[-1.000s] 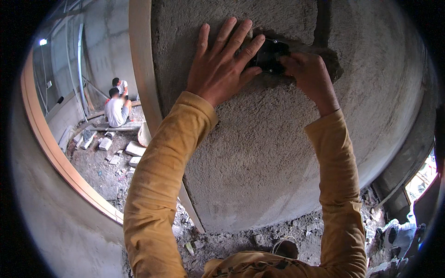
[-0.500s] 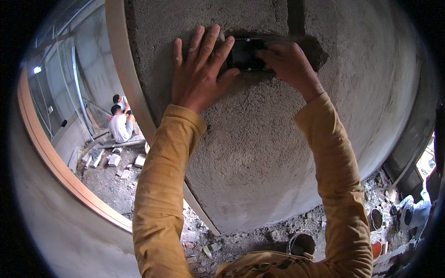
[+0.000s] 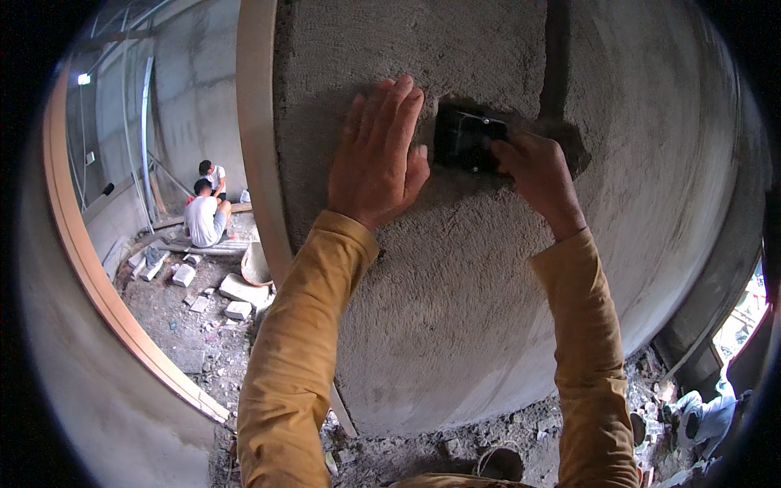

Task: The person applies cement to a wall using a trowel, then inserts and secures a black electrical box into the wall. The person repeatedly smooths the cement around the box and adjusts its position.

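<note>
A black rectangular electrical back box (image 3: 462, 140) with small screws at its top and bottom edges sits in a rough recess cut into the grey plastered wall (image 3: 455, 301). My right hand (image 3: 538, 167) is at the box's right side, fingers bent and closed on its edge; the fingertips are partly hidden inside the dark opening. Just left of the recess, my left hand (image 3: 378, 159) rests against the wall with its fingers stretched upward and close together. Its thumb points toward the box's left edge and the hand holds nothing.
A vertical groove (image 3: 555, 65) runs down the wall to the recess. Left of it stands a door frame (image 3: 264, 146); beyond, two people (image 3: 207, 213) sit among rubble and blocks (image 3: 237, 310). Below are a bucket (image 3: 498, 464) and debris. Another person (image 3: 706, 419) is at lower right.
The view has shifted, so the wall and box appear lower. My left hand's spread fingers have drawn together, moving slightly away from the box's left edge. My right hand stays at its right side.
</note>
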`<act>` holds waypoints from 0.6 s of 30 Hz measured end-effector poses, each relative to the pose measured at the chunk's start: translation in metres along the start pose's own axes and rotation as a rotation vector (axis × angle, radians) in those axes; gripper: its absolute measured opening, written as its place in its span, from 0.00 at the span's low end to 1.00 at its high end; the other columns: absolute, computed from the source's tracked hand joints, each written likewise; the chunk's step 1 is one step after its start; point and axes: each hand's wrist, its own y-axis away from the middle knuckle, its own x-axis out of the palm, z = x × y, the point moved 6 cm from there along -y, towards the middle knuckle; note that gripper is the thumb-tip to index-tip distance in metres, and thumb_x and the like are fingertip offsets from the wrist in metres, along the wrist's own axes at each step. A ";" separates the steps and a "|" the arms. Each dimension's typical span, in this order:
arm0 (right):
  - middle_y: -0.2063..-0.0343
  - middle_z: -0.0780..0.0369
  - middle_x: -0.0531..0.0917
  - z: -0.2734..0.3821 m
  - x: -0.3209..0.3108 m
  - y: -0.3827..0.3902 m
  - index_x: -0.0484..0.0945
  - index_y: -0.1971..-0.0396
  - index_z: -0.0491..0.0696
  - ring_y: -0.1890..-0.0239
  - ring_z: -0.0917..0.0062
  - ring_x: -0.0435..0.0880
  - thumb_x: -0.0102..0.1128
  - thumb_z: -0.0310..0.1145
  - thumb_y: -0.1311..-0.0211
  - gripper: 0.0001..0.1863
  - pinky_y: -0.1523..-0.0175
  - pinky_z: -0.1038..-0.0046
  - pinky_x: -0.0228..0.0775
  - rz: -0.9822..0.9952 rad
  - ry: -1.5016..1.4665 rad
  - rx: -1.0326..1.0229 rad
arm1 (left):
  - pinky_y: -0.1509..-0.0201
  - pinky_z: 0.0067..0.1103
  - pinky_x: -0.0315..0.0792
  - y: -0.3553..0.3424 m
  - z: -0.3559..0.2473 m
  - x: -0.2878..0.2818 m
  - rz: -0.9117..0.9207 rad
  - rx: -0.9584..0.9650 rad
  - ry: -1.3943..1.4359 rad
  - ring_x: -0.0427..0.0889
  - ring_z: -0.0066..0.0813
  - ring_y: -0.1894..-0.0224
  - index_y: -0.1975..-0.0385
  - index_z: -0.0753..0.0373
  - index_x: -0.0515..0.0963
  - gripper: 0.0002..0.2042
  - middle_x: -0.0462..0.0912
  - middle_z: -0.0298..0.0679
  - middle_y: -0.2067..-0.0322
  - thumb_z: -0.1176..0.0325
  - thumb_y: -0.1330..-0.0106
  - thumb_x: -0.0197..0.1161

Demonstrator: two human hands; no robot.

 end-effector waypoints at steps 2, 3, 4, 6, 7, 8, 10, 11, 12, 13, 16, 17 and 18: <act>0.79 0.58 0.80 -0.002 -0.001 0.000 0.81 0.66 0.44 0.77 0.77 0.78 0.55 0.38 0.39 0.13 0.69 0.71 0.70 0.002 0.018 0.004 | 0.31 0.41 0.49 0.001 0.001 -0.001 -0.015 -0.014 0.009 0.57 0.47 0.33 0.39 0.66 0.58 0.27 0.60 0.49 0.37 0.68 0.40 0.50; 0.80 0.58 0.80 -0.004 -0.002 0.000 0.81 0.67 0.44 0.77 0.78 0.77 0.56 0.38 0.39 0.13 0.70 0.71 0.69 -0.010 0.035 -0.043 | 0.31 0.40 0.49 0.000 0.001 -0.001 -0.022 -0.018 0.018 0.57 0.46 0.33 0.39 0.66 0.58 0.27 0.60 0.48 0.37 0.69 0.40 0.50; 0.81 0.58 0.79 -0.004 -0.002 0.000 0.81 0.68 0.43 0.78 0.79 0.77 0.56 0.38 0.39 0.13 0.71 0.72 0.69 -0.022 0.052 -0.091 | 0.31 0.40 0.50 0.000 0.001 -0.001 -0.030 -0.020 0.017 0.57 0.46 0.33 0.39 0.66 0.58 0.27 0.61 0.48 0.37 0.70 0.40 0.50; 0.81 0.58 0.79 -0.009 0.000 -0.003 0.81 0.69 0.42 0.78 0.80 0.76 0.56 0.38 0.39 0.13 0.72 0.72 0.68 -0.013 0.059 -0.009 | 0.31 0.40 0.50 -0.001 0.001 -0.001 -0.041 -0.025 0.012 0.58 0.46 0.34 0.39 0.66 0.58 0.26 0.61 0.48 0.38 0.71 0.41 0.50; 0.81 0.58 0.79 -0.010 0.002 -0.004 0.81 0.70 0.42 0.79 0.80 0.75 0.57 0.38 0.39 0.14 0.72 0.72 0.68 -0.007 0.060 0.033 | 0.31 0.40 0.50 0.000 0.001 0.000 -0.043 -0.027 0.016 0.58 0.46 0.34 0.39 0.66 0.58 0.26 0.61 0.48 0.38 0.71 0.40 0.50; 0.82 0.58 0.79 -0.007 0.004 -0.004 0.81 0.70 0.42 0.79 0.80 0.75 0.57 0.38 0.40 0.14 0.72 0.72 0.67 -0.012 0.070 0.024 | 0.31 0.40 0.50 0.000 0.002 0.000 -0.047 -0.028 0.021 0.58 0.46 0.34 0.39 0.66 0.58 0.26 0.61 0.48 0.38 0.71 0.40 0.49; 0.82 0.58 0.79 0.000 0.005 -0.003 0.81 0.71 0.41 0.78 0.81 0.74 0.57 0.39 0.40 0.14 0.72 0.72 0.67 -0.025 0.085 0.016 | 0.31 0.39 0.50 0.002 0.002 0.002 -0.055 -0.023 0.030 0.58 0.46 0.34 0.39 0.66 0.58 0.25 0.61 0.48 0.38 0.71 0.39 0.48; 0.82 0.59 0.79 -0.002 0.004 -0.003 0.81 0.71 0.41 0.78 0.81 0.74 0.58 0.39 0.40 0.15 0.72 0.73 0.67 -0.037 0.071 0.002 | 0.31 0.39 0.50 0.002 0.003 0.004 -0.064 -0.019 0.033 0.58 0.46 0.34 0.39 0.66 0.58 0.25 0.61 0.48 0.38 0.71 0.38 0.48; 0.81 0.60 0.79 -0.003 0.005 -0.003 0.81 0.71 0.41 0.78 0.81 0.74 0.58 0.39 0.39 0.15 0.72 0.73 0.67 -0.048 0.055 -0.013 | 0.31 0.39 0.50 0.003 0.004 0.003 -0.072 -0.014 0.034 0.58 0.46 0.34 0.39 0.66 0.58 0.24 0.61 0.48 0.38 0.72 0.38 0.47; 0.81 0.60 0.78 -0.003 0.004 -0.003 0.81 0.70 0.41 0.78 0.81 0.74 0.58 0.39 0.39 0.15 0.73 0.73 0.67 -0.060 0.039 -0.028 | 0.31 0.40 0.50 0.003 0.004 0.003 -0.079 -0.012 0.041 0.59 0.46 0.34 0.39 0.65 0.58 0.24 0.61 0.48 0.38 0.72 0.37 0.47; 0.81 0.63 0.78 0.001 -0.006 0.011 0.80 0.70 0.41 0.80 0.81 0.73 0.57 0.39 0.39 0.14 0.74 0.74 0.66 -0.044 -0.125 0.024 | 0.31 0.41 0.52 0.003 0.005 0.002 -0.080 -0.010 0.040 0.59 0.46 0.34 0.39 0.63 0.58 0.23 0.61 0.48 0.38 0.72 0.36 0.47; 0.81 0.64 0.78 -0.003 -0.008 0.012 0.80 0.70 0.41 0.81 0.82 0.73 0.57 0.38 0.38 0.14 0.75 0.75 0.66 -0.057 -0.127 0.009 | 0.31 0.41 0.53 0.004 0.005 0.001 -0.069 -0.012 0.029 0.59 0.46 0.34 0.39 0.62 0.57 0.24 0.61 0.48 0.38 0.73 0.37 0.47; 0.81 0.64 0.78 -0.007 -0.012 0.013 0.80 0.70 0.41 0.81 0.82 0.73 0.57 0.38 0.38 0.14 0.75 0.75 0.65 -0.072 -0.126 -0.006 | 0.32 0.42 0.53 0.003 0.005 0.002 -0.061 -0.012 0.022 0.59 0.46 0.34 0.39 0.61 0.57 0.24 0.61 0.48 0.37 0.73 0.37 0.48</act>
